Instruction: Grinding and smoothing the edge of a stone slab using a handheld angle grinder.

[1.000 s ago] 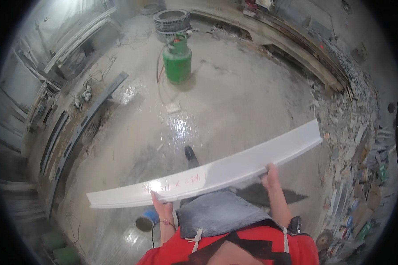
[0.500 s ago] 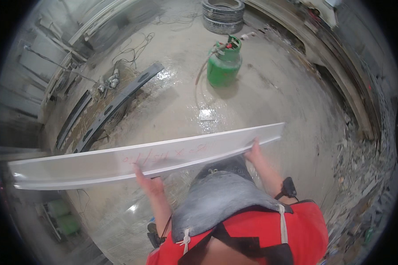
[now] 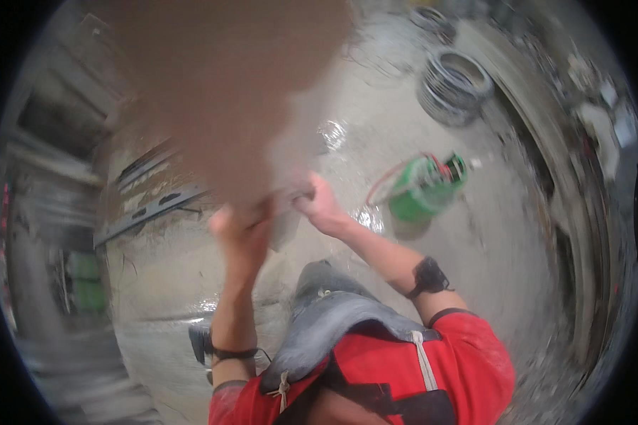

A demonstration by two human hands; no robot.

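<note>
A broad brown shape, badly blurred and close to the camera [image 3: 227,92], rises from my hands to the top of the view. It appears to be the long strip, tilted up toward me, with a greyish edge on its right side. My left hand [image 3: 239,230] is closed at its lower end, smeared by motion. Close beside it, my right hand [image 3: 322,207] has its fingers curled round the strip's right edge. The far part of the strip and its marked face cannot be made out.
A green gas cylinder [image 3: 427,190] with a reddish hose stands on the wet floor to the right. Beyond it are stacked tyres [image 3: 455,88]. Dark metal rails [image 3: 149,212] lie at the left. Long beams [image 3: 546,163] line the right side, and a grey apron [image 3: 333,304] covers my front.
The strip, held level across in front of me, has swung up toward the camera. My hands have come close together and moved up. The view has turned, shifting cylinder and tyres rightward.
</note>
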